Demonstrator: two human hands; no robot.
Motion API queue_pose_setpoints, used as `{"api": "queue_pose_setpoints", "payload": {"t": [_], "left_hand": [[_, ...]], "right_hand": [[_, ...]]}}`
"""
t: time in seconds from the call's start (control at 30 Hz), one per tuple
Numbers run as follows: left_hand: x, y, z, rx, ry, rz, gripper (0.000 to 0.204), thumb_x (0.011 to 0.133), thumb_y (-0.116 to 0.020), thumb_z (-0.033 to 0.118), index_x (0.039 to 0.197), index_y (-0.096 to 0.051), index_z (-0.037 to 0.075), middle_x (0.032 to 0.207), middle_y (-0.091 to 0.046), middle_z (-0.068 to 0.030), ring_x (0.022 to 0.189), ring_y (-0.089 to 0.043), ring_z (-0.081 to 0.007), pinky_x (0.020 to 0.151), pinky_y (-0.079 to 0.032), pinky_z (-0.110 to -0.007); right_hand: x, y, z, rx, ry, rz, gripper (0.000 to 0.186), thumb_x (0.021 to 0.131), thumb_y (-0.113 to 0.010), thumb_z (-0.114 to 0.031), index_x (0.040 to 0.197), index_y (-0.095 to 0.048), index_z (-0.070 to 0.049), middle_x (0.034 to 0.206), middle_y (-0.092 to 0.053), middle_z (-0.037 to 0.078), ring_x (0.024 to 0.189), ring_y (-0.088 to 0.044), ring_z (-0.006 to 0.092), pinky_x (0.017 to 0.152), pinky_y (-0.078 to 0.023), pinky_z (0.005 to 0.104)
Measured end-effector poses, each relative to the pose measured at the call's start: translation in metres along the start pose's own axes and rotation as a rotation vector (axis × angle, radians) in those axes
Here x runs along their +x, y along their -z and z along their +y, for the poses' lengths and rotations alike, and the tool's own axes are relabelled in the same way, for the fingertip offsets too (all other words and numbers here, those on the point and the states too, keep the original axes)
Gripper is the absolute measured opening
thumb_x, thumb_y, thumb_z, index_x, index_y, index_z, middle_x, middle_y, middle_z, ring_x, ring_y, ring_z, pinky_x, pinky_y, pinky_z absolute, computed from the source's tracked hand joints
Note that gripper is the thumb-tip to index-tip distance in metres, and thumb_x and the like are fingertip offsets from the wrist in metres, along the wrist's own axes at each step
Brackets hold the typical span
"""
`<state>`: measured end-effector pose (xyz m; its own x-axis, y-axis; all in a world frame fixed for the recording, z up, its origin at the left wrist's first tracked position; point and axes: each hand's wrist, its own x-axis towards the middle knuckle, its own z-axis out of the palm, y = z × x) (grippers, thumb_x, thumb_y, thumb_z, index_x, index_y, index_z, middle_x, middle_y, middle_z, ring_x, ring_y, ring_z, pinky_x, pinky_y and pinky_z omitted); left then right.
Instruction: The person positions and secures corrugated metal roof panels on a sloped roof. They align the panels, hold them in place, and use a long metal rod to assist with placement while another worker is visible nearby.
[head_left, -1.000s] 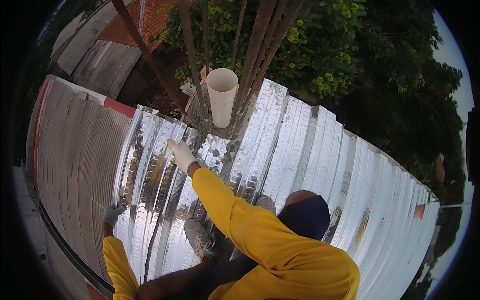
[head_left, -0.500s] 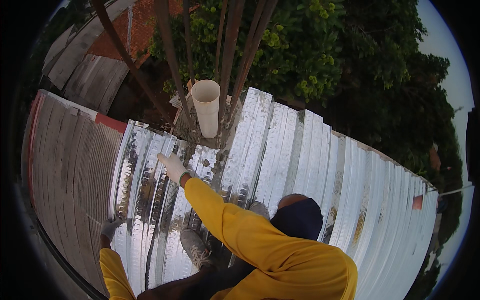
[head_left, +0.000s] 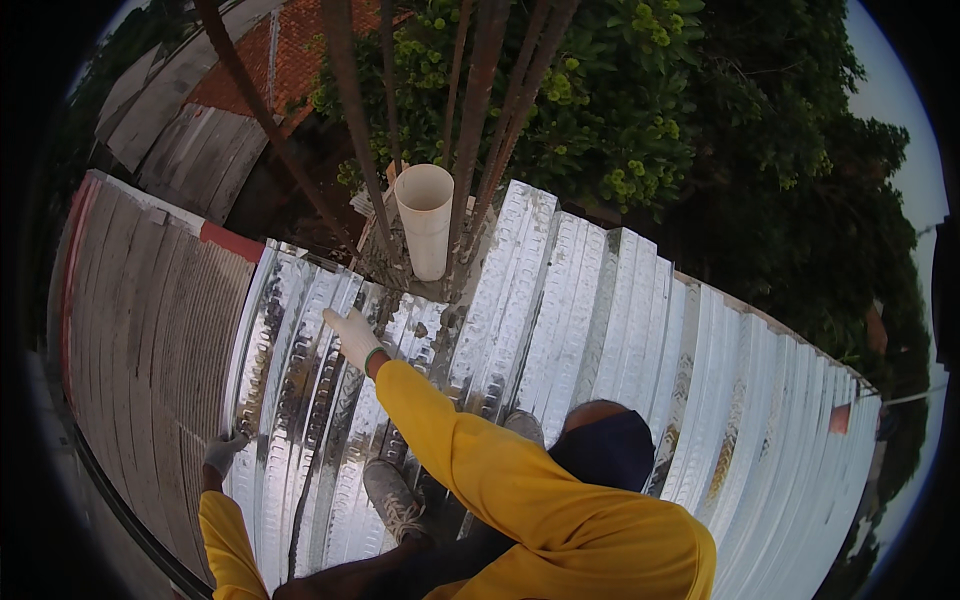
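Note:
Both my hands are on a shiny, ribbed metal roofing sheet (head_left: 278, 375) with dark smudges. My left hand (head_left: 222, 455), in a greyish glove, is closed at the sheet's left edge, its fingertips over the rim. Near the upper right edge of the same sheet, my right hand (head_left: 352, 338) in a white knitted glove is closed over a raised rib, with part of its fingers hidden. Below it, my grey laced shoe (head_left: 395, 500) stands on the metal. My other shoe (head_left: 524, 428) is further right, partly hidden by my bent knee (head_left: 612, 440) in dark cloth.
A white plastic pipe (head_left: 426, 225) stands upright in rough concrete beyond the sheets, among tall rusty rebar rods (head_left: 348, 100). Overlapping metal sheets (head_left: 740, 420) stretch right. A weathered corrugated roof (head_left: 150, 320) lies left. Leafy trees (head_left: 610, 110) border the far edge.
The whole view has shifted slightly, so things sit a little further right. Both hands keep their places on the roofing sheet.

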<state>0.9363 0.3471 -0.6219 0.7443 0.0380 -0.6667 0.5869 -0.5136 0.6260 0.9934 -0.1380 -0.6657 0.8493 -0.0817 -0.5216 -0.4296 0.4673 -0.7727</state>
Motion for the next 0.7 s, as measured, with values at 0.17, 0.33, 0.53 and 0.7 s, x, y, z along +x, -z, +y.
{"api": "queue_pose_setpoints", "payload": {"t": [0.17,0.33,0.53,0.7], "left_hand": [[-0.008,-0.009,0.005,-0.012,-0.017,-0.004,0.022,0.095,-0.084,0.021,0.103,-0.079,0.000,0.090,-0.067,0.0048,0.080,-0.059,-0.0080,0.072,-0.045,-0.028],[-0.008,-0.005,0.005,0.023,-0.004,0.022,0.024,0.093,-0.085,0.022,0.102,-0.079,0.000,0.089,-0.066,0.0047,0.080,-0.059,-0.0083,0.071,-0.046,-0.029],[-0.003,-0.010,0.011,0.070,-0.008,0.021,0.024,0.093,-0.085,0.022,0.099,-0.079,0.000,0.086,-0.066,0.0039,0.077,-0.059,-0.0093,0.070,-0.046,-0.030],[-0.004,0.003,-0.006,0.027,0.007,0.018,0.022,0.093,-0.084,0.022,0.099,-0.079,0.001,0.086,-0.066,0.0033,0.076,-0.059,-0.0096,0.069,-0.046,-0.030]], "right_hand": [[-0.007,0.001,-0.003,-0.027,-0.010,-0.007,0.087,0.099,-0.073,-0.055,0.142,-0.045,0.016,0.097,-0.055,0.013,0.078,-0.050,0.0196,0.068,-0.048,0.0436],[-0.006,-0.004,-0.003,-0.025,-0.015,0.041,0.085,0.099,-0.073,-0.050,0.151,-0.045,0.012,0.123,-0.064,0.021,0.100,-0.063,0.0263,0.080,-0.055,0.0459],[-0.006,0.002,-0.008,-0.023,-0.014,0.025,0.084,0.099,-0.074,-0.047,0.154,-0.046,0.009,0.130,-0.066,0.021,0.106,-0.065,0.0274,0.083,-0.056,0.0464],[-0.015,-0.007,-0.011,-0.041,-0.033,-0.008,0.095,0.099,-0.072,-0.055,0.154,-0.042,0.016,0.139,-0.061,0.029,0.119,-0.062,0.0297,0.098,-0.053,0.0470]]}}
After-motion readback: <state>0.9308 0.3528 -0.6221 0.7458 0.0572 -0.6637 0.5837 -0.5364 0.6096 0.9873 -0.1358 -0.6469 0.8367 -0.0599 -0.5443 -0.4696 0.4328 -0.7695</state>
